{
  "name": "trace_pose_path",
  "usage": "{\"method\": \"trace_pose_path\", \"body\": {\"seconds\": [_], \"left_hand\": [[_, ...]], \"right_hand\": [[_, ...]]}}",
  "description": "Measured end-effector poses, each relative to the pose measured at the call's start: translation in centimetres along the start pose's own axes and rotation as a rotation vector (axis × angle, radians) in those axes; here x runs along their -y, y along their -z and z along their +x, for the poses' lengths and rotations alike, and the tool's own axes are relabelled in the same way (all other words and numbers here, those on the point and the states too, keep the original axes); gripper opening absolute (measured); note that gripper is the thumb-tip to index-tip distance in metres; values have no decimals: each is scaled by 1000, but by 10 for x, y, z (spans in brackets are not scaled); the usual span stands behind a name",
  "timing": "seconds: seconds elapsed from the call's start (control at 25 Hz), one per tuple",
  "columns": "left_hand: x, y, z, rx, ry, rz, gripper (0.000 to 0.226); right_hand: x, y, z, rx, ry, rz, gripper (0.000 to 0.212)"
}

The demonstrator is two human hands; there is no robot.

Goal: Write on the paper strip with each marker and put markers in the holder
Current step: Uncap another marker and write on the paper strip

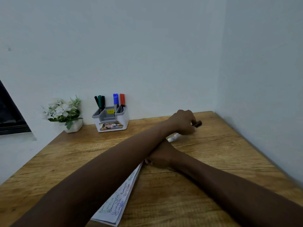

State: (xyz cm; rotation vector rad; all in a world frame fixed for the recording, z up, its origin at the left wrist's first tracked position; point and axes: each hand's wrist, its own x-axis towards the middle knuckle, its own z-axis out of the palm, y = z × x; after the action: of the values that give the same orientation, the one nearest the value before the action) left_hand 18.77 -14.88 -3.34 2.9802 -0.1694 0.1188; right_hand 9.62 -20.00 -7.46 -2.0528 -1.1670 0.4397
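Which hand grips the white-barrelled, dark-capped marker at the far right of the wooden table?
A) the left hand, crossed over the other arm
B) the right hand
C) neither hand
A: the left hand, its forearm crossing above the right one, curls round the white-barrelled, dark-capped marker; the right hand lies at the written-on paper strip.

A single wide-angle camera sits on my head and faces forward and down toward a room corner. The holder (111,122) stands at the far edge of the wooden table (229,145), against the wall (147,46), slightly left of frame centre and well away from the lens. My crossed forearms fill the frame below the holder, nearest the camera. My left hand (182,122), gripping a marker (173,137), lies right of the holder; my right hand (159,158) lies nearer than the holder, partly hidden. A flower pot (72,126) stands left of the holder.
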Motion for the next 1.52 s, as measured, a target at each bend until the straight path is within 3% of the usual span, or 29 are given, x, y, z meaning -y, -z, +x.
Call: {"method": "trace_pose_path", "body": {"seconds": [0.08,0.28,0.4,0.52,0.64,0.76,0.84,0.96,1.12,1.2,1.52], "left_hand": [[9,12,-14,-106,42,-204,30],[52,40,-83,-438,211,-1148,19],[76,38,-131,-457,283,-1368,17],[90,22,-172,-344,283,-1236,18],[95,13,-191,-301,171,-829,21],[101,10,-195,-359,-2,-271,40],[103,4,-201,-322,-70,-155,44],[106,-3,-211,-170,-138,-251,40],[107,9,-211,89,49,-768,49],[109,11,-212,172,64,-905,53],[108,16,-224,331,57,-1078,50]], "right_hand": [[-2,-2,2,-42,40,289,15],[-5,2,8,-142,-4,746,15],[-4,3,8,-232,-7,929,26],[1,4,6,-307,-49,938,50],[8,5,2,-331,-111,857,75],[13,3,1,-251,-88,659,83],[14,-1,1,-179,-79,529,79],[13,-4,2,-47,-83,615,58],[8,-5,4,7,-32,724,48],[8,-5,4,14,-13,757,47],[14,-2,-1,68,73,796,41]]}}
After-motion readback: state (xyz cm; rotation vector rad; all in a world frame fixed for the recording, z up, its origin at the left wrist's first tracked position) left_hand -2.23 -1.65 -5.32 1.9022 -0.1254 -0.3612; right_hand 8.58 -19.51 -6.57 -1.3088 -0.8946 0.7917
